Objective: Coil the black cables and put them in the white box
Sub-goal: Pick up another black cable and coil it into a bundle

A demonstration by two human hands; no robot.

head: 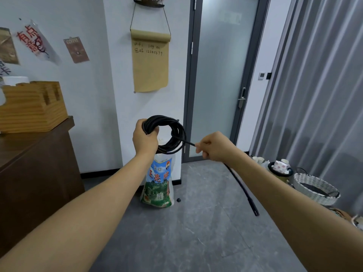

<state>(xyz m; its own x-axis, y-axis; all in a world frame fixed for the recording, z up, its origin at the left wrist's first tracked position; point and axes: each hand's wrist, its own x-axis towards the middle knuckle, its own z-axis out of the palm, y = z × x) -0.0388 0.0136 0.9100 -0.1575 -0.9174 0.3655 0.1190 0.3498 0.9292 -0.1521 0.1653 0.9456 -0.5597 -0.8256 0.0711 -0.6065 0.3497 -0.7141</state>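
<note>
A grey tiled floor [196, 232] filled the near part of the scene, with a frosted glass door [220, 75] at the far end and grey curtains [314, 95] down the right. A dark wooden cabinet [35, 173] stood at the left, carrying a pale wooden rack [31, 107]. A brown paper scroll [150, 61] with handwriting hung on the far white wall. Below it a printed sack [157, 185] leaned against the wall. At the right, on the floor, sat a white woven basket [314, 188] with black cable inside, and just beyond it a bin [280, 169] holding cups.

The left hand [144, 139] was raised in the middle of the scene, its fingers curled tight around 1 side of the coiled black cable [169, 134]. The right hand [214, 147], just to the right of the coil, pinched the strand leaving it between thumb and fingers. The loose tail [243, 188] hung down past the right forearm, its end near the floor. A small black cap [178, 200] lay on the floor beside the sack.
</note>
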